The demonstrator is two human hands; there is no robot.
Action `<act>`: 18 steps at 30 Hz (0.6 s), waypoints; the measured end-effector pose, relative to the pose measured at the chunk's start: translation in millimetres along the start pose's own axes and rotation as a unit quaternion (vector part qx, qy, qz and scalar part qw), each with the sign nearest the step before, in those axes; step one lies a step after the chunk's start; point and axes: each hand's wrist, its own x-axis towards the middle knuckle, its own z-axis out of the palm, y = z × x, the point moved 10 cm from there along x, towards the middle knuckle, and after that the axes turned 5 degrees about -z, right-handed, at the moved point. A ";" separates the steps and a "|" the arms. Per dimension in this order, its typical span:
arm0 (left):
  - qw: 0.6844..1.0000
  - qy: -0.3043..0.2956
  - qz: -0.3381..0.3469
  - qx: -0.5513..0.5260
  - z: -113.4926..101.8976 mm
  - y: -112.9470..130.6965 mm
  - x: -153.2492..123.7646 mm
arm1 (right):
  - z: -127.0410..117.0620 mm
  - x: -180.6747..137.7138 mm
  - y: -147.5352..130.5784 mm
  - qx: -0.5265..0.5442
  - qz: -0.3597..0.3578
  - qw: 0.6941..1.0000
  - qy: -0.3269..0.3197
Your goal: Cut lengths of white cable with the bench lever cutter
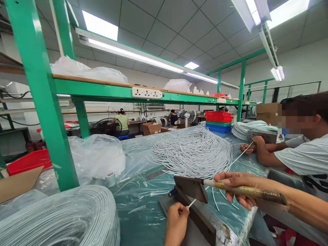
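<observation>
My left hand (177, 221) pinches the end of a thin white cable (191, 203) and holds it against the dark metal bar of a cutter (202, 218) at the bench's near edge. My right hand (237, 189) grips the brass-coloured lever handle (249, 192), whose dark blade plate (192, 188) stands raised just above the cable end. A big heap of white cable (192, 152) lies behind the cutter on the plastic-covered bench (143, 201).
A co-worker's hands (252, 145) work a cable at the right. A large cable coil (66, 218) fills the near left beside a green post (46, 102). A tape roll (110, 179), plastic bags (97, 153), stacked crates (218, 121) and a fan (107, 127) lie farther off.
</observation>
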 end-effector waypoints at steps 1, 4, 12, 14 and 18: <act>1.000 -0.006 -0.006 -0.018 2.1 -4.0 3.1 | -0.5 -0.1 1.0 -0.001 0.008 1.000 0.004; 0.998 -0.010 0.006 -0.055 7.6 -10.1 10.0 | -1.6 -1.2 0.0 -0.009 0.020 1.000 0.015; 0.996 0.037 0.019 -0.084 6.8 -14.7 13.4 | 1.6 -8.5 -3.7 -0.008 0.042 0.999 0.022; 0.996 0.035 0.012 -0.081 5.5 -12.4 12.2 | -0.9 -8.4 -2.8 -0.011 0.046 0.998 0.034; 0.996 0.034 0.006 -0.080 3.2 -5.3 9.9 | -6.9 -7.7 4.8 -0.021 0.050 0.998 0.044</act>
